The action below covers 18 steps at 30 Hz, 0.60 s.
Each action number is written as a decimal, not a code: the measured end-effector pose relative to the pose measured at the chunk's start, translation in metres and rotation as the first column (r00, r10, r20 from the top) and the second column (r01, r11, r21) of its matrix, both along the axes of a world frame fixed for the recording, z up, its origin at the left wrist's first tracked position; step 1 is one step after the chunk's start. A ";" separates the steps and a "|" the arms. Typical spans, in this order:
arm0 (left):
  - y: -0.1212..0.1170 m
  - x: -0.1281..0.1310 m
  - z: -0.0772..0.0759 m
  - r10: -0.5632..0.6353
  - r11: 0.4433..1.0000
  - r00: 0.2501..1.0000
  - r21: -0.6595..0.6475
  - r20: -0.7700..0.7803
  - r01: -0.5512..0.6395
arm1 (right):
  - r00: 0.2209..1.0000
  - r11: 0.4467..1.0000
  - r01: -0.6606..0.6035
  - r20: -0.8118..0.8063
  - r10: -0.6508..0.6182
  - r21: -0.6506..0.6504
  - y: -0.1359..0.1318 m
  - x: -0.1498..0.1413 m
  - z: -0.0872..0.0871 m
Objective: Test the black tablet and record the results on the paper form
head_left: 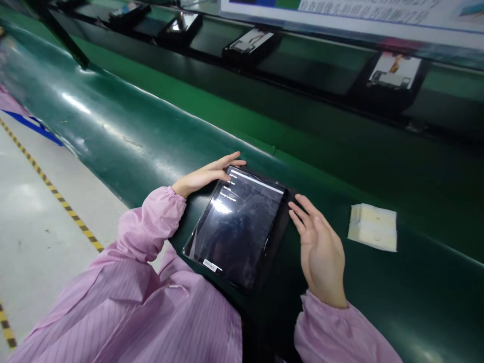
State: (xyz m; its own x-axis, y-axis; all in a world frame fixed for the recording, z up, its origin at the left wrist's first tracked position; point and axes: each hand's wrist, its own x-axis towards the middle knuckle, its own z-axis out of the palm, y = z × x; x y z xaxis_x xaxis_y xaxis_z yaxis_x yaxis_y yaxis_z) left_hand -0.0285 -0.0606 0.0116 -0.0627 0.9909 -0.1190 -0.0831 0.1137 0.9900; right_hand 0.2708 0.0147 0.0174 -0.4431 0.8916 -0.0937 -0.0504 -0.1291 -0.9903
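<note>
- Tablet [242, 232]: black screen, white menu text [227, 194], a whitish bar [257, 181] across its top edge.
- Label [210, 265] at the tablet's lower edge: white with dark print.
- Smock [196, 307] and its sleeves [145, 222]: pink-lilac, finely striped in a darker shade.
- Surface [113, 136]: deep green.
- Squarish pad [374, 227]: pale cream-yellow with whiter edges.
- Floor [45, 242]: light grey, crossed by tape [67, 207] in yellow-and-black stripes.
- Bar [36, 127] beside the floor: bright blue.
- Rightmost device [385, 68] in the far row: white, with an orange-gold ribbon cable [396, 63].
- Printed board [340, 22]: white, grey characters, blue line.
</note>
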 end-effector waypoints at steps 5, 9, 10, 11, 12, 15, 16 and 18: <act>0.004 -0.002 -0.005 -0.084 0.996 0.996 0.027 -0.037 0.085 | 0.999 0.999 -0.025 0.033 0.026 -0.032 0.001 -0.003 0.006; 0.004 -0.004 -0.006 -0.078 0.994 0.992 0.065 -0.101 0.085 | 0.998 0.999 -0.050 0.048 0.050 -0.010 0.001 -0.002 0.005; 0.004 -0.004 -0.005 -0.083 0.994 0.993 0.058 -0.088 0.089 | 0.998 0.999 -0.049 0.043 0.050 -0.014 0.001 -0.002 0.005; 0.003 -0.003 -0.004 -0.090 0.995 0.994 0.048 -0.069 0.093 | 0.998 0.999 -0.049 0.040 0.049 -0.020 0.001 -0.001 0.006; 0.002 -0.003 -0.003 -0.094 0.995 0.994 0.038 -0.049 0.095 | 0.998 0.998 -0.049 0.040 0.050 -0.028 0.001 -0.001 0.007; 0.001 -0.002 -0.001 -0.092 0.995 0.996 0.024 -0.009 0.092 | 0.996 0.997 -0.067 0.058 0.069 -0.039 0.001 0.000 0.010; 0.001 -0.001 -0.001 -0.093 0.995 0.996 0.022 -0.002 0.093 | 0.995 0.996 -0.072 0.066 0.074 -0.044 0.001 0.001 0.011; 0.002 -0.001 -0.002 -0.097 0.995 0.995 0.021 0.007 0.097 | 0.994 0.995 -0.071 0.080 0.076 -0.063 0.001 0.002 0.012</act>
State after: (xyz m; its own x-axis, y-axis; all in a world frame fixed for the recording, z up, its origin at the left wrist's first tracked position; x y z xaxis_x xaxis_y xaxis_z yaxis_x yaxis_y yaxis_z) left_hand -0.0293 -0.0591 0.0093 0.0343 0.9945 -0.0988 -0.0805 0.1013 0.9916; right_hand 0.2728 0.0153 0.0296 -0.4960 0.8484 -0.1850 0.0426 -0.1890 -0.9811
